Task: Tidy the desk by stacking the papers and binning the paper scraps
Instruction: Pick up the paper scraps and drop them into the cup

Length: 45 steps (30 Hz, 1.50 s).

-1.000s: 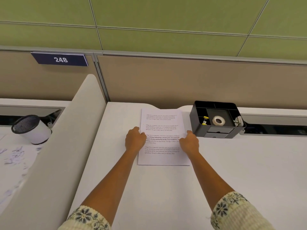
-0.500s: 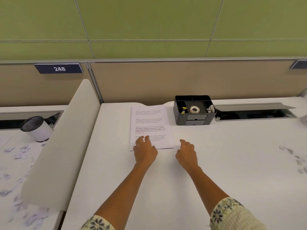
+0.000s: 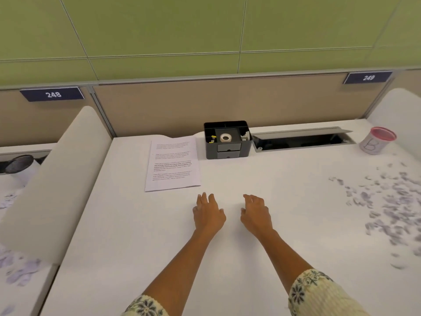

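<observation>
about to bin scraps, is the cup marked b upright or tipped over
Upright: the cup stands on its base, pink rim facing up, its B the right way up.

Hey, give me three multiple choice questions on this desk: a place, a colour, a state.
1. The paper stack lies: A left of the black organiser; B right of it; C inside it.
2. The rim of the bin marked B is: A green; B pinkish red; C blue.
3. The left hand and right hand are: A gripping paper; B open, holding nothing; C pinching scraps.
1A, stack sits left of organiser; 2B, rim shows pinkish red; 3B, fingers relaxed, nothing held.
</observation>
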Available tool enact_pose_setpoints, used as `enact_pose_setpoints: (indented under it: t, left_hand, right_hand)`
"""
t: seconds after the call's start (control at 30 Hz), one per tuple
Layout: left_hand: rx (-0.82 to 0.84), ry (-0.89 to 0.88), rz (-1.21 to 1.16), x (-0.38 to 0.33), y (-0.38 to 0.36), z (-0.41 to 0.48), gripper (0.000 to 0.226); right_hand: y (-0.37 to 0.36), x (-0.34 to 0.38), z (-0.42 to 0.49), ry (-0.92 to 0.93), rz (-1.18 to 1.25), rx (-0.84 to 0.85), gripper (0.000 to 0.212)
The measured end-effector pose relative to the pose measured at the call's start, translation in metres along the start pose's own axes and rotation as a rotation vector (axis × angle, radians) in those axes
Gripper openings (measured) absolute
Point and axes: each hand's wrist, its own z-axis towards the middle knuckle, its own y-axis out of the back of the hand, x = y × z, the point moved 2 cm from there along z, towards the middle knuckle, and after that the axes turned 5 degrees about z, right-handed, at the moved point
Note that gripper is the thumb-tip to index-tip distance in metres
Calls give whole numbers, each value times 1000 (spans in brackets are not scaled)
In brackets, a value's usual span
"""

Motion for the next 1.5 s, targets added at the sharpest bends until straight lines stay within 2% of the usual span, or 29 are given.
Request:
enact_pose_setpoints:
  t: [0.33, 0.63, 1.07, 1.5]
  left_hand:
    - [30, -94, 32, -103, -45, -40, 60]
    - [71, -216, 56, -173, -68, -61, 60]
    - [42, -361, 73, -209, -68, -44, 63]
    - [72, -417, 118, -234, -92, -43, 65]
  right_hand:
    - [30, -105, -44, -28, -36, -6, 50]
    - [61, -175, -64, -132, -46, -57, 48]
    - [81, -196, -64, -228, -84, -158, 49]
    - [79, -221, -62, -222, -55, -145, 50]
